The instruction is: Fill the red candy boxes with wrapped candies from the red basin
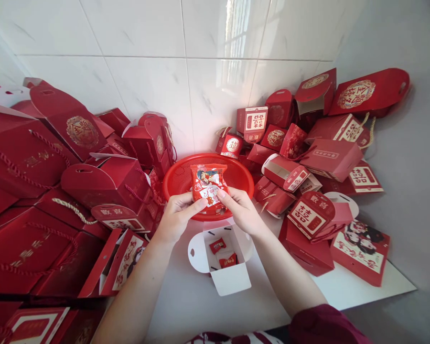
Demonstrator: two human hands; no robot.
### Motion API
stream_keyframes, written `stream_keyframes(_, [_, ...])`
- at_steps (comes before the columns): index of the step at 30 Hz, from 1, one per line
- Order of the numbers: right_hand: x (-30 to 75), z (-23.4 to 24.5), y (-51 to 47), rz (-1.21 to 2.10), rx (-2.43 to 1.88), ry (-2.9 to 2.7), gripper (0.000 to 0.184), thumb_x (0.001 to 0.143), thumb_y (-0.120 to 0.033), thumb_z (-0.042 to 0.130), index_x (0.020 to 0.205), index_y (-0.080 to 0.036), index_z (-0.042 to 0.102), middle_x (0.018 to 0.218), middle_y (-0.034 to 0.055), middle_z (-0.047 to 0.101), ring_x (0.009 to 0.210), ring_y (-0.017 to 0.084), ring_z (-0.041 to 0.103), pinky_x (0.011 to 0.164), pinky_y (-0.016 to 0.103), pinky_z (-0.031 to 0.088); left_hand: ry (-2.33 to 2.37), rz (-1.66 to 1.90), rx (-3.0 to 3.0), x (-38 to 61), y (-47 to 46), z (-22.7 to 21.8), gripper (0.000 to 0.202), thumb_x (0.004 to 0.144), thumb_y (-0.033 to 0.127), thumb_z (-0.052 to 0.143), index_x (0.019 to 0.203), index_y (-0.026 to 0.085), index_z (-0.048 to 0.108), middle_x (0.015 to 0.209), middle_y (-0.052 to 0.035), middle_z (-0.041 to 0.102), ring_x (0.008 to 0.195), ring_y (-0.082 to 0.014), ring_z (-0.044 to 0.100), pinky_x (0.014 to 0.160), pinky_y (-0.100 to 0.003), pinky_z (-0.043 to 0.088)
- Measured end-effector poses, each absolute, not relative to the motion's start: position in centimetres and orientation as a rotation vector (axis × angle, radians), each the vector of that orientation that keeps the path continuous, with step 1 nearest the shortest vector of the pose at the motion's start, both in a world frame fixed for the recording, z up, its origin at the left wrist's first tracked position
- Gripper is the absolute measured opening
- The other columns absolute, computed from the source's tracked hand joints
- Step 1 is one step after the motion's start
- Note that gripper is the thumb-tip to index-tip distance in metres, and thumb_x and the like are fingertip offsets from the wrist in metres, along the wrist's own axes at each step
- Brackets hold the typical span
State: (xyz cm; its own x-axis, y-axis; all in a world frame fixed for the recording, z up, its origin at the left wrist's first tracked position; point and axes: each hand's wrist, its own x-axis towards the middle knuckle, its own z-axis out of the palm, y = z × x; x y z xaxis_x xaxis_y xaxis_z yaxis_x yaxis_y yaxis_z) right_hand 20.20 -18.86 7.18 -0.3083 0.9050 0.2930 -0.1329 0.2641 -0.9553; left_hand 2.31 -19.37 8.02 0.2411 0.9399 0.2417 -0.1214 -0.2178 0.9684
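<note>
My left hand (179, 215) and my right hand (238, 208) both pinch the lower edge of a red printed snack packet (207, 186), holding it upright over the near rim of a round red plastic basket (175, 174). Directly below my hands an open box (224, 260) with a white inside stands on the white table, with two small red candy packets (222, 253) lying in it.
Piles of red gift boxes and bags with rope handles crowd the left side (103, 186) and the right side (311, 215). A flat red printed box (361, 251) lies near the table's right edge. A white tiled wall (200, 71) stands behind.
</note>
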Motion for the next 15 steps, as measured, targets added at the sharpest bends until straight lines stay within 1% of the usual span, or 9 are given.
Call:
stream_keyframes(3, [20.5, 7.2, -18.8, 1.272, -0.753, -1.557, 0.046, 0.092, -0.059, 0.053, 0.073, -0.018, 0.058, 0.070, 0.0000, 0.055, 0.064, 0.013, 0.051, 0.065, 0.027, 0.046, 0.804, 1.210, 1.437, 1.9, -19.2, 7.9, 0.024, 0.083, 0.034, 0.073, 0.099, 0.019, 0.080, 0.098, -0.0058, 0.079, 0.096, -0.0262, 0.071, 0.095, -0.040, 0.053])
stream_keyframes(5, [20.7, 7.2, -18.7, 1.349, -0.740, -1.578, 0.044, 0.090, -0.059, 0.056, 0.074, -0.018, 0.062, 0.072, 0.0007, 0.058, 0.066, 0.014, 0.053, 0.066, 0.028, 0.047, 0.800, 1.209, 1.467, 1.7, -19.2, 7.9, 0.021, 0.083, 0.033, 0.073, 0.097, 0.019, 0.080, 0.097, -0.0051, 0.078, 0.096, -0.0258, 0.071, 0.094, -0.039, 0.053])
stream_keyframes(8, [20.8, 7.2, -18.6, 1.466, -0.713, -1.563, 0.038, 0.087, -0.055, 0.064, 0.079, -0.018, 0.067, 0.076, 0.0021, 0.062, 0.069, 0.015, 0.058, 0.065, 0.028, 0.050, 0.837, 1.228, 1.510, 1.9, -19.5, 8.0, 0.020, 0.086, 0.035, 0.070, 0.090, 0.017, 0.079, 0.089, -0.0042, 0.078, 0.087, -0.0227, 0.071, 0.086, -0.034, 0.054])
stream_keyframes(10, [20.7, 7.1, -18.5, 1.428, -0.724, -1.527, 0.036, 0.086, -0.053, 0.066, 0.079, -0.017, 0.067, 0.074, 0.0020, 0.062, 0.066, 0.014, 0.057, 0.062, 0.026, 0.048, 0.890, 1.245, 1.513, 2.3, -19.7, 8.0, 0.022, 0.088, 0.036, 0.068, 0.089, 0.016, 0.078, 0.086, -0.0039, 0.077, 0.083, -0.0209, 0.070, 0.080, -0.031, 0.054])
stream_keyframes(12, [20.3, 6.9, -18.4, 1.314, -0.743, -1.486, 0.037, 0.086, -0.052, 0.066, 0.074, -0.017, 0.065, 0.068, 0.0007, 0.058, 0.062, 0.013, 0.053, 0.060, 0.026, 0.046, 0.911, 1.257, 1.495, 2.9, -19.9, 8.0, 0.024, 0.088, 0.038, 0.068, 0.095, 0.016, 0.077, 0.092, -0.0047, 0.078, 0.087, -0.0214, 0.071, 0.081, -0.030, 0.055])
stream_keyframes(15, [19.5, 6.4, -18.6, 1.171, -0.761, -1.448, 0.038, 0.087, -0.053, 0.064, 0.071, -0.018, 0.061, 0.067, 0.0000, 0.057, 0.063, 0.014, 0.051, 0.063, 0.027, 0.046, 0.879, 1.286, 1.449, 3.6, -19.9, 7.9, 0.032, 0.083, 0.038, 0.073, 0.106, 0.016, 0.074, 0.106, -0.0066, 0.076, 0.101, -0.0237, 0.070, 0.090, -0.032, 0.054])
